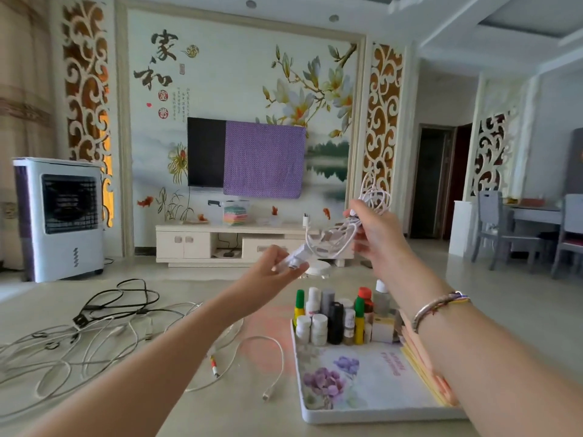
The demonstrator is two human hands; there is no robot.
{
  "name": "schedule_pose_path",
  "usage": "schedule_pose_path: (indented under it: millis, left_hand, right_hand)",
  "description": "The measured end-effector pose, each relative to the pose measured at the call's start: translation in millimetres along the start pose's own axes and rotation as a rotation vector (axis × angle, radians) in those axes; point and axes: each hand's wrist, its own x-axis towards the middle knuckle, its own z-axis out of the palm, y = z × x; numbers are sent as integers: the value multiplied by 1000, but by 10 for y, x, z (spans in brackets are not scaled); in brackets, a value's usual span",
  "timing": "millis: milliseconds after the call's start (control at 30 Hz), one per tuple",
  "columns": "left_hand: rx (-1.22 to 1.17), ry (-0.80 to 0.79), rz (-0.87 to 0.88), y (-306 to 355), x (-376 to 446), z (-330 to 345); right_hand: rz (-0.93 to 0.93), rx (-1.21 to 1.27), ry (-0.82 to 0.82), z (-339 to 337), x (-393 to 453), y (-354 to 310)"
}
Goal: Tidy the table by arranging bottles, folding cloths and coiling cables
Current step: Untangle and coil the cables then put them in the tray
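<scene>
white cable clasped in both grips, left hand, right hand, bottles below

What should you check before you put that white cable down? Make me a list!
1. Right hand grips the white cable coil: ok.
2. Left hand pinches the cable's plug end: ok.
3. Coil fully wound and neat: not ok, loops hang loose between the hands.
4. Free space in the tray: ok, the front part is bare.
5. Bottles standing out of the way: ok, upright at the tray's back.
6. Other cables on the table coiled: not ok, they lie tangled.
</scene>
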Motion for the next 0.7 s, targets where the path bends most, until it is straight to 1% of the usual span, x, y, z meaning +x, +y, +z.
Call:
schedule_pose_path:
  millis: [67, 167, 233, 333, 433, 500, 533, 633, 700]
  left_hand:
    - [-91, -24, 3, 104, -8, 46]
    - [-314, -56, 49, 194, -74, 161]
    - [-465, -103, 50, 234, -119, 218]
    - [-647, -182, -25, 231, -151, 304]
    - [-797, -245, -91, 169, -185, 387]
    - [-854, -258, -101, 87, -209, 437]
    - [-867, -261, -113, 36, -221, 456]
    - [-823, -289, -176, -135, -254, 507]
    - [-794, -287, -222, -241, -280, 539]
  right_hand:
    - [-1, 37, -17, 12, -20, -50]
    - [27, 105, -153, 25, -71, -1]
    - [58, 137, -195, 79, -92, 46]
    - [55, 140, -136, 205, -108, 51]
    - [-48, 28, -37, 269, -119, 104]
    - [-137, -74, 32, 280, -121, 183]
    - [-168, -90, 39, 288, -124, 222]
    - [-210, -119, 10, 332, -101, 351]
    - [-199, -119, -35, 384, -74, 440]
